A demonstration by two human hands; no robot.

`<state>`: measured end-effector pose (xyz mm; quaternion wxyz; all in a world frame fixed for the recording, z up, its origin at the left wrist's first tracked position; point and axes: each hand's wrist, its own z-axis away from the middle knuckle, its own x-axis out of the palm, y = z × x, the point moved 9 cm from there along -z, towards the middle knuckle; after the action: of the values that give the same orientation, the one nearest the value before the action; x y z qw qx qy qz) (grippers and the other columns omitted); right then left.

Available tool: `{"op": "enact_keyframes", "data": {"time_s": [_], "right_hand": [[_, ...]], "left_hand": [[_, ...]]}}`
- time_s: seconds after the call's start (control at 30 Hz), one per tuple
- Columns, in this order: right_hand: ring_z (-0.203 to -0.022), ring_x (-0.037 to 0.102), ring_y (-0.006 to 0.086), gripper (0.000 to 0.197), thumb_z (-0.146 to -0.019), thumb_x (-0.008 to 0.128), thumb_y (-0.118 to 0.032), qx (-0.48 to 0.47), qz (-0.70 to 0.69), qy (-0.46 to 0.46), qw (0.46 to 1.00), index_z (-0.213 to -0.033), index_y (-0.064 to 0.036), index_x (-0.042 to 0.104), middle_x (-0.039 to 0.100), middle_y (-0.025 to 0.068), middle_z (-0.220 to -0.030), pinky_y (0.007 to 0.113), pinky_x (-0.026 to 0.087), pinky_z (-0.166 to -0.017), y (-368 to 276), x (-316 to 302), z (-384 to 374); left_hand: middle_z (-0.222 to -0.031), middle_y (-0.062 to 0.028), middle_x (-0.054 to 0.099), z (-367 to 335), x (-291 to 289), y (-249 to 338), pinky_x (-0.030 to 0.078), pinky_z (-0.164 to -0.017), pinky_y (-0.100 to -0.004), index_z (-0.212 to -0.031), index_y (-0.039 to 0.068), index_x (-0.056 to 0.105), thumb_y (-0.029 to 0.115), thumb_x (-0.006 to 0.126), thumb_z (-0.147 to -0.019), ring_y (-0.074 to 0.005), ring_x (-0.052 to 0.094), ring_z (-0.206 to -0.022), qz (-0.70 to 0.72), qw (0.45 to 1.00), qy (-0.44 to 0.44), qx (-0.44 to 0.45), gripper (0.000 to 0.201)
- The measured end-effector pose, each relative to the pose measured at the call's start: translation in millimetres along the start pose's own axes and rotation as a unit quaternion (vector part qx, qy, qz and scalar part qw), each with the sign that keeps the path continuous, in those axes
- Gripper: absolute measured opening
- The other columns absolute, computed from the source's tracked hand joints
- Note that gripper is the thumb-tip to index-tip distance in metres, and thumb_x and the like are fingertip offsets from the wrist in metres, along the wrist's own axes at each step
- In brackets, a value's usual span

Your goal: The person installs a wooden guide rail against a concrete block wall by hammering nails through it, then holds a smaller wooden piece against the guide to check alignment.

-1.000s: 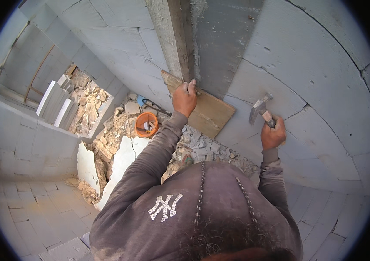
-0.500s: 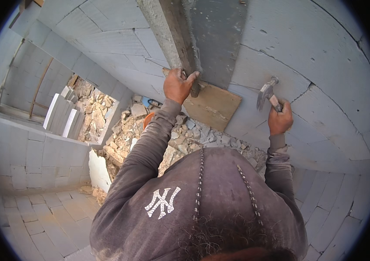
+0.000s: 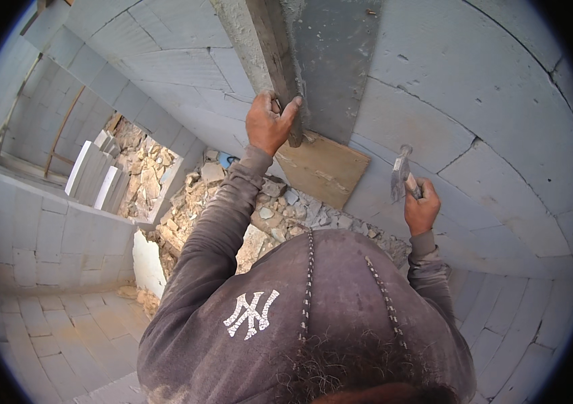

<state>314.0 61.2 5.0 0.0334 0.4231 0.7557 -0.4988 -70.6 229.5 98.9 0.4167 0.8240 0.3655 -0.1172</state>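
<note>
My left hand grips the edge of an upright wooden plank that stands against a grey concrete column in a wall of grey blocks. My right hand holds a hammer by its handle, head up, close to the block wall at the right. A flat plywood board leans on the wall below the plank, between my two hands. My grey sweater sleeves run up from the lower edge.
Broken stone and block rubble lies at the foot of the wall. White blocks stand in a gap at the left, more rubble behind them. A low block wall runs at the left. Block flooring lies lower left.
My left hand has climbed from the plywood board up onto the plank's edge. My right hand has lifted the hammer a little. The view has swung upward.
</note>
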Motion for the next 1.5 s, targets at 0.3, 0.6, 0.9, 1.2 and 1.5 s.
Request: {"op": "enact_keyframes", "data": {"time_s": [0.3, 0.6, 0.9, 1.2, 1.5], "right_hand": [[-0.064, 0.057, 0.0176, 0.016, -0.088, 0.081, -0.012, 0.025, -0.037, -0.058, 0.997, -0.093, -0.0027, 0.068, 0.064, 0.0104, -0.074, 0.034, 0.049, -0.063, 0, 14, 11], [-0.069, 0.055, 0.0119, 0.016, -0.088, 0.08, -0.011, 0.005, -0.106, -0.074, 0.992, -0.091, -0.0014, 0.067, 0.062, 0.0059, -0.074, 0.03, 0.047, -0.063, -36, 3, -12], [-0.069, 0.047, 0.0079, 0.018, -0.092, 0.077, -0.013, 0.026, -0.106, -0.085, 0.99, -0.085, -0.0014, 0.065, 0.054, -0.0009, -0.072, 0.028, 0.042, -0.061, -30, -14, -34], [-0.069, 0.049, 0.0094, 0.009, -0.089, 0.072, -0.004, 0.046, -0.149, -0.067, 0.986, -0.085, 0.0003, 0.065, 0.056, 0.001, -0.07, 0.03, 0.043, -0.063, -12, 6, -30], [-0.069, 0.047, 0.0094, 0.009, -0.087, 0.071, -0.002, 0.05, -0.144, -0.056, 0.987, -0.081, 0.0016, 0.064, 0.054, 0.0022, -0.07, 0.031, 0.042, -0.061, 1, 6, -18]], "left_hand": [[-0.066, -0.0075, 0.048, -6, -13, 10, 0.043, -0.057, -0.0391, -0.084, 0.0, 0.059, 0.035, 0.088, -0.083, -0.0232, 0.047, -0.06, 0.007, 0.997, 0.061, 0.045, 0.045], [-0.067, -0.006, 0.046, -33, -23, 37, 0.04, -0.056, -0.0378, -0.087, -0.001, 0.059, 0.031, 0.089, -0.083, -0.0197, 0.044, -0.06, 0.055, 0.995, 0.07, 0.046, 0.044], [-0.069, -0.0035, 0.041, -5, -19, 33, 0.038, -0.055, -0.0368, -0.09, 0.0, 0.06, 0.031, 0.088, -0.085, -0.0171, 0.039, -0.06, 0.055, 0.993, 0.107, -0.002, 0.043], [-0.09, -0.0174, 0.064, 8, -6, 5, 0.051, -0.069, -0.045, -0.099, 0.001, 0.064, 0.046, 0.082, -0.086, -0.036, 0.065, -0.078, 0.007, 0.996, 0.08, -0.023, 0.05], [-0.076, -0.0123, 0.052, 11, -12, 22, 0.044, -0.061, -0.0431, -0.088, 0.002, 0.058, 0.035, 0.086, -0.084, -0.0307, 0.054, -0.066, 0.019, 0.993, 0.118, 0.024, 0.042]]}}
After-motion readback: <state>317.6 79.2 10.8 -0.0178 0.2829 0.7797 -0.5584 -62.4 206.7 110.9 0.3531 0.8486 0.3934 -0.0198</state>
